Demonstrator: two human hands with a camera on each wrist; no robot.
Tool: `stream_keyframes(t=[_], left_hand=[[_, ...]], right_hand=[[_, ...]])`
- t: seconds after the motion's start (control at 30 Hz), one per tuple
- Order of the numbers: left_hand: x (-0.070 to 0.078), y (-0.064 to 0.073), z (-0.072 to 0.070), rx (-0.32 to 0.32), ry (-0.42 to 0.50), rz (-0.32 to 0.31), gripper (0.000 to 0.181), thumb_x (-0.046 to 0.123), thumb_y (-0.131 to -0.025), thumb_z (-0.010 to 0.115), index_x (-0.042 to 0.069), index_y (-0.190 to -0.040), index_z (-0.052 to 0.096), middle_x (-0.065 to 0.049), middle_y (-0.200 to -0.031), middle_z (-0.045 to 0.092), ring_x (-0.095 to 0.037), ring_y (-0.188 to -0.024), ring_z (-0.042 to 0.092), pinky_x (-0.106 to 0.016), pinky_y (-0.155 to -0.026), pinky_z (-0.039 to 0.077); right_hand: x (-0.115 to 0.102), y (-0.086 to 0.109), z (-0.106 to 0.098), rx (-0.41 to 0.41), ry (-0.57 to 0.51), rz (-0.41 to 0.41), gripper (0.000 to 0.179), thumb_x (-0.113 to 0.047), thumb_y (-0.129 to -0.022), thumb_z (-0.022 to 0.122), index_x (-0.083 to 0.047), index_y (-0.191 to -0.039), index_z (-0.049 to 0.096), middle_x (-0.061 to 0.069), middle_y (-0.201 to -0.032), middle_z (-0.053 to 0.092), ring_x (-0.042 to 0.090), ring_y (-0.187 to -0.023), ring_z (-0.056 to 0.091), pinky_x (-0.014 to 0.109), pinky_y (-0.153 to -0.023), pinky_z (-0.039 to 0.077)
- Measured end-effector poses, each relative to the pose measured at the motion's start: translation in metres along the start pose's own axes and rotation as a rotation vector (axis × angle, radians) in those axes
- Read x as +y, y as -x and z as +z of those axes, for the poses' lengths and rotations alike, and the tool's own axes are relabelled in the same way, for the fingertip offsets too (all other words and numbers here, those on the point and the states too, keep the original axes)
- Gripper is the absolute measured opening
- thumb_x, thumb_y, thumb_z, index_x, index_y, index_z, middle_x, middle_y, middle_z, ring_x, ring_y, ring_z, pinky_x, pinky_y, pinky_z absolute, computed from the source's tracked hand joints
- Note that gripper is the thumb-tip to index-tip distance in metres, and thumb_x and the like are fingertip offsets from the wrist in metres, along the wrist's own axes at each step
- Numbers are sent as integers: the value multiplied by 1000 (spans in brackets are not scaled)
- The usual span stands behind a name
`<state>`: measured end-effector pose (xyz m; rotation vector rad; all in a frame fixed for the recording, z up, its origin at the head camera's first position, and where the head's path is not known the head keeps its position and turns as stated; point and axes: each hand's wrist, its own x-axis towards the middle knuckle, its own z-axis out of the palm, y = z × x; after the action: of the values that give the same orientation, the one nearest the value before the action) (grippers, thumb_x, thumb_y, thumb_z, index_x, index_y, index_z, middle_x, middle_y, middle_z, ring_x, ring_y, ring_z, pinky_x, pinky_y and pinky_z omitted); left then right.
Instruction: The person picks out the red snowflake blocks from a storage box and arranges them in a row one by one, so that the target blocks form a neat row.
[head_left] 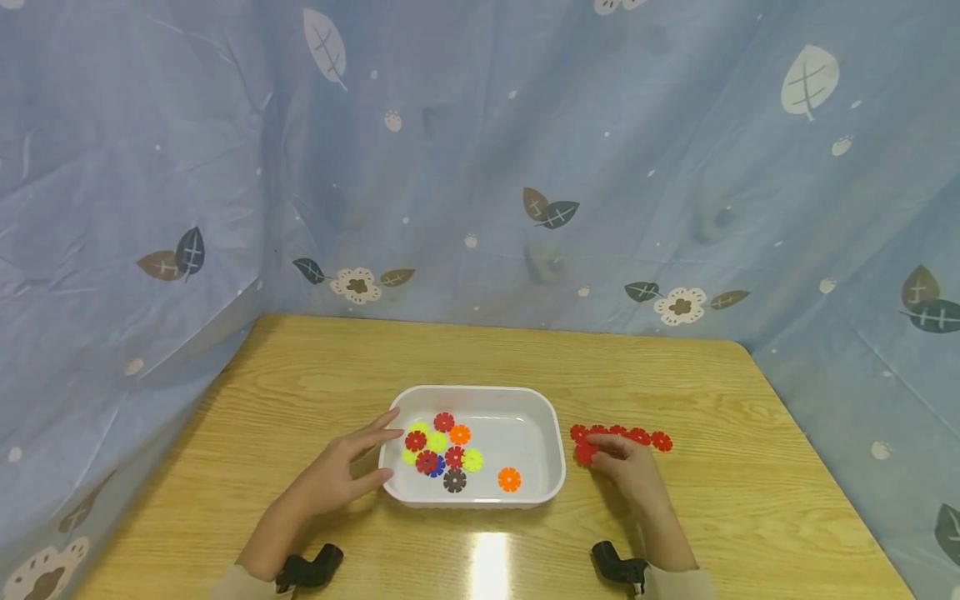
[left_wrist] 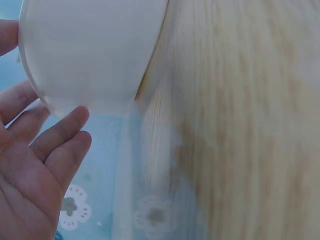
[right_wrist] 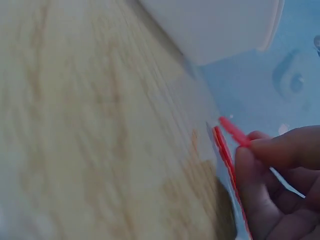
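My right hand (head_left: 632, 471) pinches a red notched plastic disc (right_wrist: 232, 130) between thumb and index finger, tilted close over the table. Right by it lies a row of red notched discs (head_left: 662, 441) on the wood, partly covered by the fingers in the head view. At the left end of a white plastic tray (head_left: 528, 429), my left hand (head_left: 333, 475) has its fingers spread and lightly bent, fingertips right at the rim. Inside the tray are loose discs: several red and yellow ones, a blue one partly hidden, a dark grey disc (head_left: 454, 480) and an orange disc (head_left: 509, 479).
The tray stands mid-table on a light wooden table (head_left: 337, 358), with the red row to its right. A blue curtain (head_left: 450, 167) printed with leaves and flowers hangs behind and along both sides. Black wrist mounts (head_left: 311, 568) sit on both forearms.
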<state>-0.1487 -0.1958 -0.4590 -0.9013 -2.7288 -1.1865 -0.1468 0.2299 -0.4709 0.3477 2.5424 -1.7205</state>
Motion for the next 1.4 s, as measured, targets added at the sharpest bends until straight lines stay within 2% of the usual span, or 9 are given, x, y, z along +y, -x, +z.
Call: stream_keyframes(t=[0.1, 0.2, 0.4, 0.5, 0.6, 0.87, 1.1, 1.3, 1.4], left_hand=[[1, 1, 0, 0, 1, -9, 49, 22, -86, 69, 11, -132, 56, -4, -153, 34, -31, -137, 37, -54, -104, 38], [1, 1, -1, 1, 4, -16, 49, 22, -86, 69, 12, -132, 57, -4, -153, 34, -30, -137, 36, -54, -104, 38], [1, 1, 0, 4, -1, -12, 49, 22, -86, 69, 12, -132, 56, -4, -153, 34, -31, -137, 36, -54, -104, 38], [0, 1, 0, 6, -6, -8, 49, 22, -86, 69, 12, -132, 56, -4, -153, 34, -31, -137, 36, -54, -104, 38], [0, 1, 1, 5, -9, -11, 49, 23, -86, 69, 12, -132, 56, -4, -153, 34, -30, -137, 37, -54, -104, 38], [-1, 0, 1, -1, -8, -12, 49, 23, -86, 69, 13, -132, 56, -4, -153, 34, -31, -137, 37, -54, -104, 39], [-1, -1, 0, -4, 7, -2, 48, 22, -87, 68, 12, -132, 56, -5, -153, 34, -32, -137, 37, -54, -103, 40], [-2, 0, 0, -4, 12, -3, 48, 22, -87, 68, 12, -132, 57, -5, -153, 34, -32, -137, 36, -55, -103, 39], [-2, -1, 1, -2, 15, 3, 48, 21, -86, 68, 12, -132, 57, -6, -153, 34, -33, -137, 37, -56, -103, 39]], right_hand=[[3, -2, 2, 2, 81, 1, 28, 1, -85, 62, 0, -113, 67, 15, -110, 67, 10, -84, 56, 18, -66, 50], [4, -3, 4, 14, 158, -34, 27, 2, -85, 62, -1, -111, 68, 14, -106, 68, 13, -84, 57, 18, -65, 50], [4, -2, 6, 52, 301, -125, 25, 2, -83, 63, -5, -106, 71, 12, -103, 69, 18, -90, 59, 23, -75, 50], [4, -2, 7, 68, 336, -153, 24, 1, -82, 64, -5, -105, 71, 11, -101, 69, 19, -91, 61, 27, -78, 51], [6, -3, 7, 77, 352, -170, 23, 0, -83, 64, -5, -105, 71, 10, -101, 70, 19, -92, 62, 25, -78, 52], [-1, 1, 3, 92, 222, -169, 23, -6, -88, 65, -3, -110, 68, 11, -104, 70, 19, -96, 64, 14, -78, 50], [-19, 10, 3, 22, 27, -258, 29, -7, -89, 64, 3, -116, 62, 20, -115, 66, 6, -97, 63, 11, -83, 49], [-45, 19, 13, -42, -154, -331, 32, -6, -87, 66, 6, -116, 61, 18, -113, 65, 10, -97, 65, 14, -82, 53], [-58, 21, 25, -100, -208, -343, 32, -4, -86, 66, 7, -116, 60, 23, -116, 62, 9, -99, 64, 15, -84, 53]])
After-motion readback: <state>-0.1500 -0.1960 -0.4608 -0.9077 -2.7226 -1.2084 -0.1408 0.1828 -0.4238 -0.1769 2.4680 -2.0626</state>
